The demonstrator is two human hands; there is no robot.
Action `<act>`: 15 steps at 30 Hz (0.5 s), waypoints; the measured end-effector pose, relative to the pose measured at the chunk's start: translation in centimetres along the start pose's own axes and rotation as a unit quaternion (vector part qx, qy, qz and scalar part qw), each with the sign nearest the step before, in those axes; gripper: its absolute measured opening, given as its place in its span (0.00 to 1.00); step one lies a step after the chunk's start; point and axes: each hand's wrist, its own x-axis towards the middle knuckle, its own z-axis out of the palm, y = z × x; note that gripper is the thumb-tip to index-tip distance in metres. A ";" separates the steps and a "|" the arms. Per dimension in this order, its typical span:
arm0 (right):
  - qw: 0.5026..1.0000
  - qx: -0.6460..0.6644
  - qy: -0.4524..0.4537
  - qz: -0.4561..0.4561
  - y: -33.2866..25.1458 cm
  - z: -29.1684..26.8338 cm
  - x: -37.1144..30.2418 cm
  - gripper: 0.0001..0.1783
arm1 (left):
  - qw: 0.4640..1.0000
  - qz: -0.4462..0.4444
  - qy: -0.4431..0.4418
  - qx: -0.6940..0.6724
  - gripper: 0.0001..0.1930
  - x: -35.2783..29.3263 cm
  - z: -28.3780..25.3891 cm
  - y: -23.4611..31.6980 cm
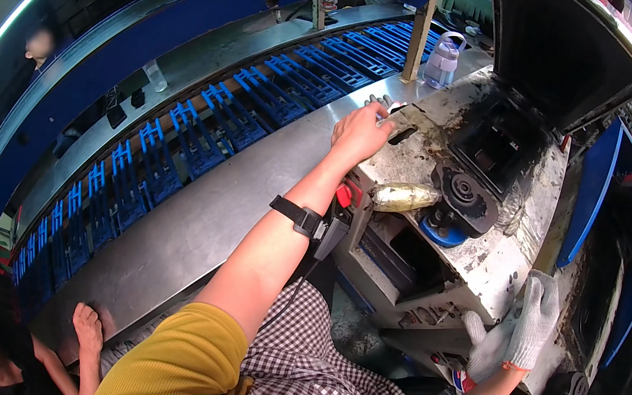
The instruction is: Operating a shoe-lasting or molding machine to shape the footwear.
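Observation:
My bare left hand (359, 132) reaches to the near-left corner of a worn grey machine top (434, 162). Its fingers are curled down over what looks like a grey glove (379, 100), of which only a few fingertips show beyond the hand. On the right, a white knitted glove covers my right hand (534, 321), its fingers stretched upward and held together. Against it lies another white glove (482, 346), beside the machine's edge; the contact between them is partly hidden. A tape-wrapped handle (405, 198) joins a dark round clamp (463, 196) between my hands.
Behind the machine top stands a raised black lid (571, 51). A clear bottle (443, 60) with a handle is near a post (419, 38). A curved metal table (192, 216) borders blue slats (178, 142). Another person's hand (88, 325) rests on the table's near left end.

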 end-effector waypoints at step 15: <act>1.000 0.010 -0.004 -0.005 1.1 -0.1 0.3 0.11 | 1.000 0.004 -0.003 0.005 0.20 0.0 -0.2 0.1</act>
